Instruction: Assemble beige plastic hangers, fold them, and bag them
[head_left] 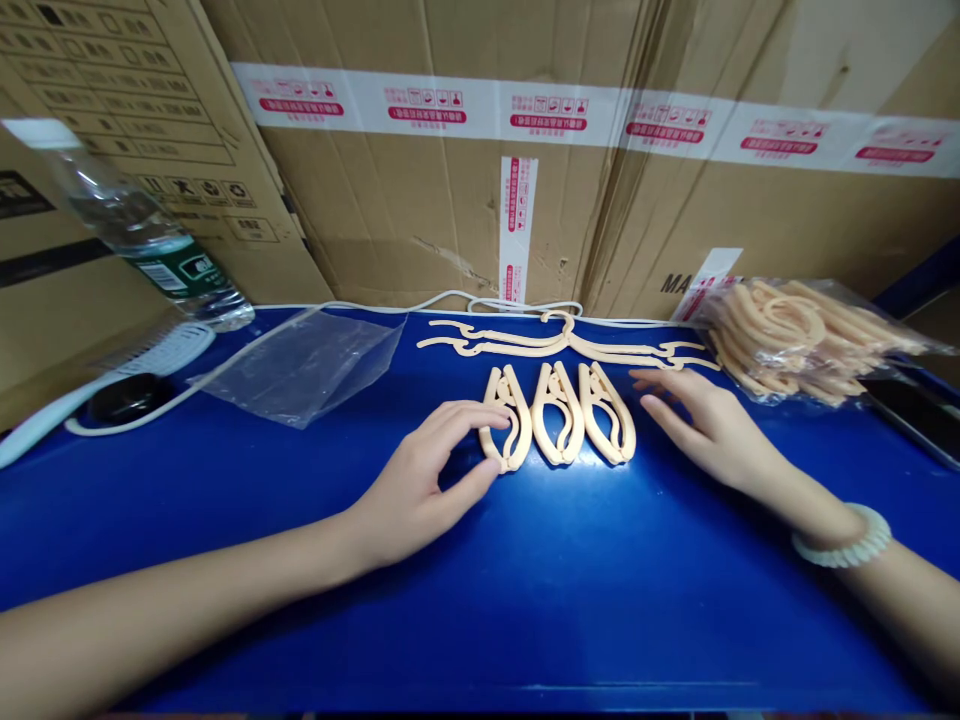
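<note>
Three folded cream plastic hangers lie side by side on the blue table (525,600): left one (508,430), middle one (557,426), right one (607,425). My left hand (424,480) curls beside the left hanger, with forefinger and thumb touching its edge. To the right of the three, my right hand (705,425) lies flat with fingers stretched out, next to the right hanger. Behind them lie unfolded hangers (562,345), spread wide.
A clear bag of more cream hangers (802,340) sits at the right, with a dark phone (915,415) beside it. An empty clear plastic bag (307,365), a water bottle (142,230) and a white fan (112,385) are at the left. Cardboard boxes (450,150) wall the back.
</note>
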